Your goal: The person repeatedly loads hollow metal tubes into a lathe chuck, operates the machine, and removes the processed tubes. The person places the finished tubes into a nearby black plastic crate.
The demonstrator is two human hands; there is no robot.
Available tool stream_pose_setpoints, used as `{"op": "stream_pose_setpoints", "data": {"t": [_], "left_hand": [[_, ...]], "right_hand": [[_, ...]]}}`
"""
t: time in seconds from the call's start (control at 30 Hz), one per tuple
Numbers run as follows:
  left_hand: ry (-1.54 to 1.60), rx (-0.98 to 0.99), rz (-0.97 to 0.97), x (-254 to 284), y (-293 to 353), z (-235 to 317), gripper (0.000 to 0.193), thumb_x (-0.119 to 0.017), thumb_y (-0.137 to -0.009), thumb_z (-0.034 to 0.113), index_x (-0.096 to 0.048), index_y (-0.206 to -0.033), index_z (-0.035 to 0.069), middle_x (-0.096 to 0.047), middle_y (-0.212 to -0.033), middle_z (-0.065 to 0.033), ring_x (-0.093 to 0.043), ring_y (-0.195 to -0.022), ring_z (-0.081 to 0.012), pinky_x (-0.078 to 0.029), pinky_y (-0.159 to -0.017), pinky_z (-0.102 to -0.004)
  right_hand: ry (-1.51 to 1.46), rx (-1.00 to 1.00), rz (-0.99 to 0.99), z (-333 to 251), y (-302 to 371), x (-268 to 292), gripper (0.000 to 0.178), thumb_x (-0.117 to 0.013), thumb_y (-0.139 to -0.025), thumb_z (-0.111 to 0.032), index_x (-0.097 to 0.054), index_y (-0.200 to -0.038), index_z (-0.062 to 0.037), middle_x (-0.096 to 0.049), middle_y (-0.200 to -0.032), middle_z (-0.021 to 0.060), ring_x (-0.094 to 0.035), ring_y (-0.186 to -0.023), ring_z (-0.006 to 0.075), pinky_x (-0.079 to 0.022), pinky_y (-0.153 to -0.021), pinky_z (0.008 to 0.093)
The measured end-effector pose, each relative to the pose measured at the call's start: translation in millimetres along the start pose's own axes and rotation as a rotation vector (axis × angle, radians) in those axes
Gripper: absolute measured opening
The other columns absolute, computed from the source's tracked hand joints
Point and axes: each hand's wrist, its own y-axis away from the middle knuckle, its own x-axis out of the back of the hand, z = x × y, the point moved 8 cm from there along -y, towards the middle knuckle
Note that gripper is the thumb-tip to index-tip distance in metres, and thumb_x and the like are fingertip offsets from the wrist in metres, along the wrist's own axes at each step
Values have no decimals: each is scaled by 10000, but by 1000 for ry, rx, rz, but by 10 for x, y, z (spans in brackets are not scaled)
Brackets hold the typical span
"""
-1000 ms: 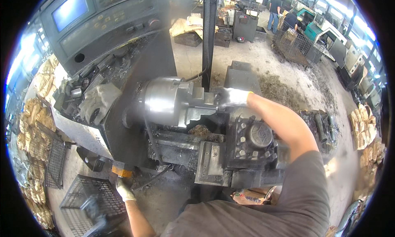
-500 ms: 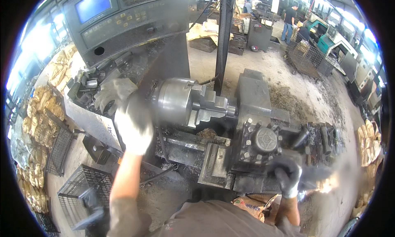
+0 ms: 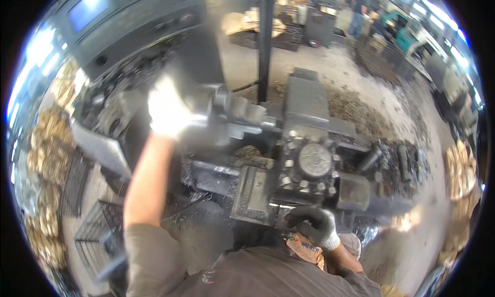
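My left hand [image 3: 169,110], in a white glove, is at the left side of the lathe chuck [image 3: 219,132] and covers part of it. Motion smears its fingers, so their grip does not show. Stepped jaws [image 3: 246,111] stick out from the chuck's right face. My right hand [image 3: 315,228], in a dark and white glove, is low at the front of the lathe carriage, below the square tool post [image 3: 314,160]. Its fingers are curled, and whatever is inside them cannot be made out. Bolts ring the tool post's round cap.
A control panel [image 3: 129,31] with a lit screen stands at the upper left. Metal parts lie on a tray below it. Crates [image 3: 98,235] sit on the floor at left, near stacked sacks [image 3: 49,173]. A dark post [image 3: 265,44] rises behind the lathe. Another person [image 3: 358,13] stands far back.
My left hand has moved forward and up to the chuck. My right hand has shifted left and nearer my body, from the tool post's right side. The whole view has swung and blurred.
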Motion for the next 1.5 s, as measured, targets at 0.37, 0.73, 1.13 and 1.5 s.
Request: {"op": "stream_pose_setpoints", "data": {"t": [0.37,0.73,1.13,1.5], "left_hand": [[-64,1669,-937,1680,8481,-431,449,-658,-887,419,-766,-1190,106,-761,-1176,-206,-706,-1158,-403,-556,-963,-491],[-754,2831,-35,4285,11848,3680,366,-510,-1007,266,-793,-1030,34,-785,-1078,-193,-754,-991,-351,-584,-826,-450],[195,3011,556,2043,10269,2971,618,-648,-910,453,-680,-1384,57,-664,-1411,-228,-618,-1336,-385,-495,-1113,-443],[-530,2669,1509,2849,10745,3877,311,-690,-963,263,-758,-1095,-11,-783,-953,-123,-731,-829,-210,-570,-788,-361]], "right_hand": [[335,88,-898,935,-238,-3227,191,-727,-921,-19,-755,-1110,-14,-793,-1042,128,-766,-931,192,-614,-848,320],[895,562,-1553,2638,184,-6423,255,-668,-893,-252,-816,-1056,-124,-792,-1063,143,-753,-1013,347,-591,-893,416],[1348,1845,-2184,4780,40,-7990,245,-594,-950,-237,-830,-980,-177,-803,-1078,85,-778,-989,291,-603,-820,457],[1304,-102,-1979,4247,1831,-9129,185,-616,-959,-136,-748,-931,-9,-758,-815,138,-767,-654,302,-573,-509,418]]}}
